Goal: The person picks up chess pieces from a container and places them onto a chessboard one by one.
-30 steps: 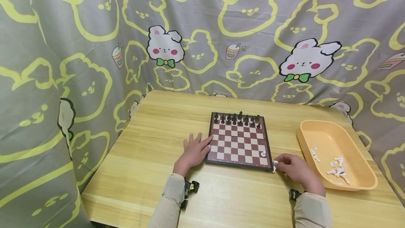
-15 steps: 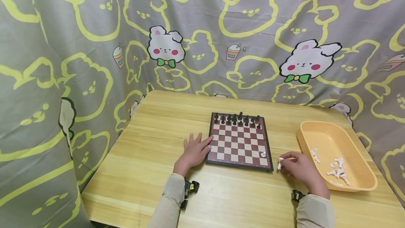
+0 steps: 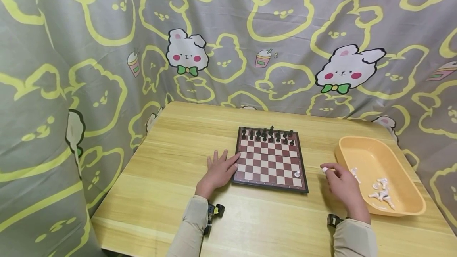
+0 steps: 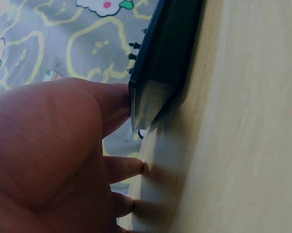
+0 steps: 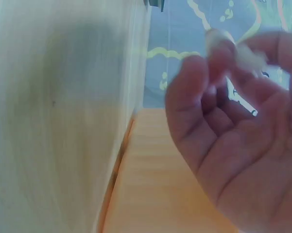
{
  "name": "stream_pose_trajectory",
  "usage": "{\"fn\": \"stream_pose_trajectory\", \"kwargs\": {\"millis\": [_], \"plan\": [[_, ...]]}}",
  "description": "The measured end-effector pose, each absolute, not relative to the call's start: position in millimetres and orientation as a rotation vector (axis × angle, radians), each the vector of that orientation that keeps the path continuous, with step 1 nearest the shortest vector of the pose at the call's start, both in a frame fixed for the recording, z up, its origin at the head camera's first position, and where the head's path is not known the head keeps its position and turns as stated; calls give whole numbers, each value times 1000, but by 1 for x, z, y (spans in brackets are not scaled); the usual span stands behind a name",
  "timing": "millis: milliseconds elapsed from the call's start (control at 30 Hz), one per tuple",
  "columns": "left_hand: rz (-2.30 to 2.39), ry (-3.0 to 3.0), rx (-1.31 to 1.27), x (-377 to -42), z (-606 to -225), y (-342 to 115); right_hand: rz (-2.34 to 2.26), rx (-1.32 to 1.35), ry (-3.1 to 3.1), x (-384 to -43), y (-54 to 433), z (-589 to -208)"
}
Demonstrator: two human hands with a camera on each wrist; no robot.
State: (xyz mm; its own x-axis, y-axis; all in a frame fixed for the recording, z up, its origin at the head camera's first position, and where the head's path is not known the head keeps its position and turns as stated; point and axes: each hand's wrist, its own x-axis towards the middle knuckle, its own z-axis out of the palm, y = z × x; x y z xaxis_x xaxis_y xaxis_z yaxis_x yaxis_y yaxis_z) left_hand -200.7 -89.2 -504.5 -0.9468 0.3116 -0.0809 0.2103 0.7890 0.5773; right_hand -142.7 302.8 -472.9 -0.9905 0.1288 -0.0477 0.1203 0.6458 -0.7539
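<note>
My left hand (image 3: pixel 218 171) lies spread at the left side of the chessboard (image 3: pixel 265 165); its thumb and forefinger touch the board's edge, and the other fingertips rest on the table in the left wrist view. Between the board and the tub, my right hand (image 3: pixel 342 183) pinches a white chess piece (image 3: pixel 325 169) between thumb and fingers. That piece is blurred in the right wrist view, partly covered by the fingertips. One white chess piece (image 3: pixel 297 174) stands near the board's front right corner. Black chess pieces (image 3: pixel 271 133) fill two rows at the far side.
A yellow plastic tub (image 3: pixel 380 146) stands on the table (image 3: pixel 267 225) to the right, with several white pieces (image 3: pixel 383 194) lying inside. A patterned curtain (image 3: pixel 228 23) hangs behind the table and along its left side.
The right hand has drawn away from the board's front right corner, rightward and a little farther back, and the white piece has tipped from upright to lying across the fingertips. The left hand has stayed still.
</note>
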Motion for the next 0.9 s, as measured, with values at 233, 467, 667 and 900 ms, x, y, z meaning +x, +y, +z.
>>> {"fn": "stream_pose_trajectory", "kwargs": {"millis": [233, 467, 667, 900], "plan": [[875, 2806, 413, -202, -504, -89, 1286, -246, -2675, -145, 298, -470], [872, 2809, 422, -201, -507, -90, 1370, -288, -2498, -147, 292, -470], [870, 2808, 420, -201, -507, -90, 1321, -307, -2390, -149, 283, -469], [879, 2809, 418, -201, -507, -91, 1294, -161, -2322, -152, 271, -471]]}}
